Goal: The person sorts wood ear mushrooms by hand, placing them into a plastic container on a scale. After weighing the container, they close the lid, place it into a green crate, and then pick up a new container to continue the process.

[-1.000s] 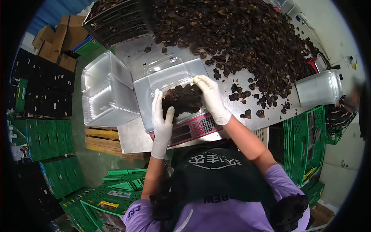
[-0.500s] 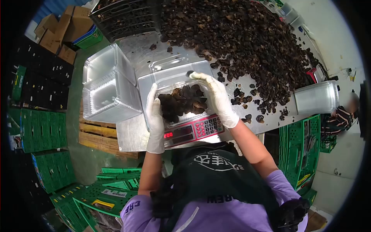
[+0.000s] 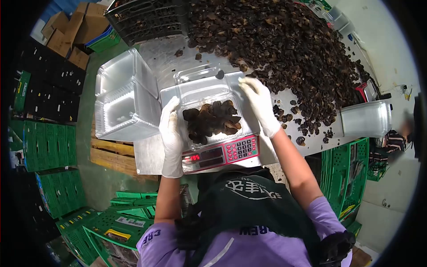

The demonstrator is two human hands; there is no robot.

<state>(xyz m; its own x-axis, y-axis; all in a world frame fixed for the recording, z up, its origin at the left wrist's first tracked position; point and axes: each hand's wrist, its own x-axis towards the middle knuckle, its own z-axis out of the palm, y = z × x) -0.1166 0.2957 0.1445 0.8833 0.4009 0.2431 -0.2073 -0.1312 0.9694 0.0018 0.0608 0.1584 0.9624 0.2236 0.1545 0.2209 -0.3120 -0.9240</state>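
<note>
A clear plastic clamshell box sits on a scale with a red keypad panel; the box's lid is folded back away from me. Inside lies a heap of dark brown mushroom pieces that look like wood ear. One loose dark piece rests by the far part of the lid. My left hand, in a white glove, is beside the box's left side, fingers stretched out and holding nothing. On the right, my gloved right hand is apart from the box, fingers extended with nothing visible in them. The red display reads about 195.
A large mushroom pile covers the table's far right. Stacked clear boxes stand at left; another clear stack lies at right. A black crate is at the back. Green crates line the floor. Another person's striped sleeve shows far right.
Both hands have drawn outward from the box, the right one further. The dark piece near my right fingertips now lies apart from them, by the lid. The display changed from about 200 to 195.
</note>
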